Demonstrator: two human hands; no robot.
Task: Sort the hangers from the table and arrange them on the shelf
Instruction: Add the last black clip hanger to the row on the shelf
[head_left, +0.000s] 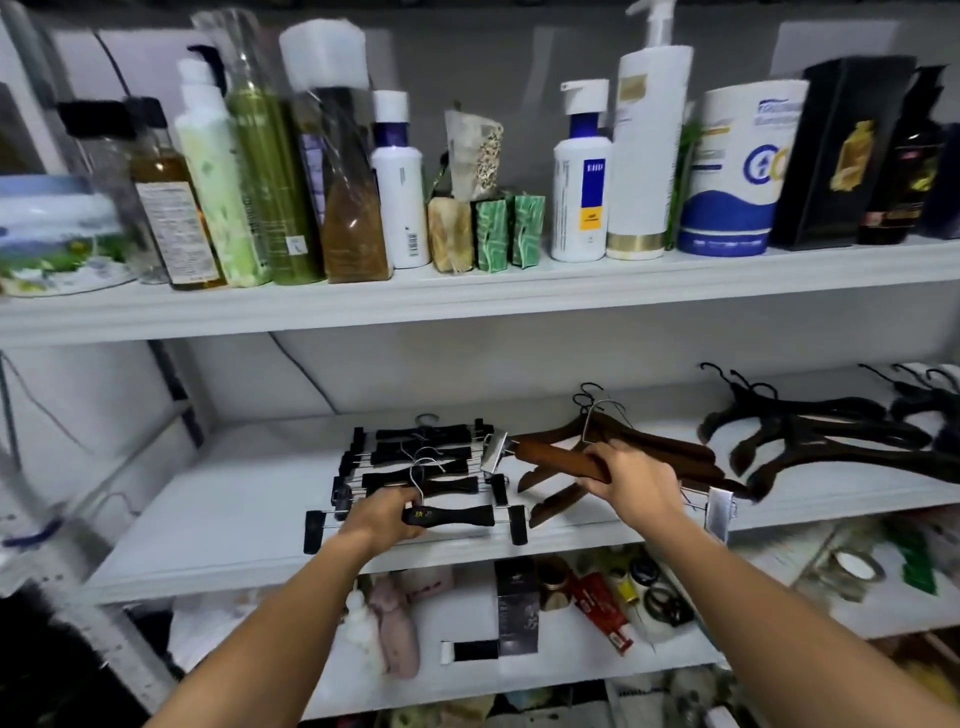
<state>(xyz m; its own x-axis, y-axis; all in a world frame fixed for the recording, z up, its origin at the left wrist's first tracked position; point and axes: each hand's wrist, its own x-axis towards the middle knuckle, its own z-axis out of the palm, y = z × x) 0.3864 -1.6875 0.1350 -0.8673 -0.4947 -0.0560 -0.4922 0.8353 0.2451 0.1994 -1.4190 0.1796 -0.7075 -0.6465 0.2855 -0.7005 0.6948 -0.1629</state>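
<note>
From my remote seat, my left hand (387, 517) is nearest, its fingers (404, 500) curled round the left part of a black plastic clip hanger (457, 516) at the front edge of the white middle shelf (234, 514). I cannot tell whether that hanger rests on the shelf or is just lifted.

My right hand (641, 483) grips the bar of a brown wooden clip hanger (550, 458) with silver metal clips at both ends. It is held tilted above a pile of brown wooden coat hangers (654, 441).

Behind the black hanger lies a row of black clip hangers (415, 457), one behind another. Farther right on the same shelf sits a heap of dark coat hangers (810, 431).

Above, the upper shelf (467, 306) carries upright bottles (400, 176).
</note>
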